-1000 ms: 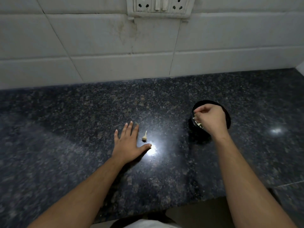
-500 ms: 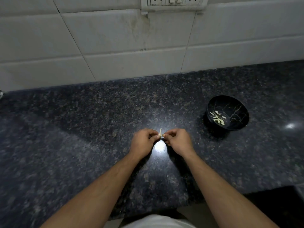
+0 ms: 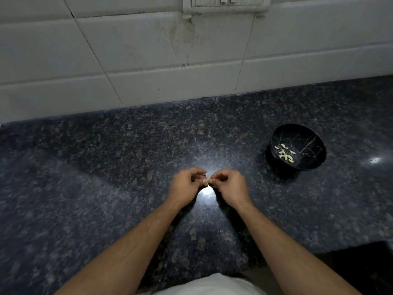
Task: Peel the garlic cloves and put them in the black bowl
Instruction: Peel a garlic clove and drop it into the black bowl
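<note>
Hands, 2, met low over the countertop point(image 3: 106, 188): left hand point(image 3: 185, 186) and right hand point(image 3: 230, 187) both pinch 1 garlic clove point(image 3: 207, 181), now lifted off the stone, skin still on. Farther right, black bowl point(image 3: 308, 145) uncovered again, peeled cloves point(image 3: 285, 153) inside; peeling resumes.

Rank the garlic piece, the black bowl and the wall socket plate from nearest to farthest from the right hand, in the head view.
From the right hand:
1. Garlic piece, pinched between both hands.
2. Black bowl, on the counter to the right, farther back.
3. Socket plate, high on the tiled wall.
</note>
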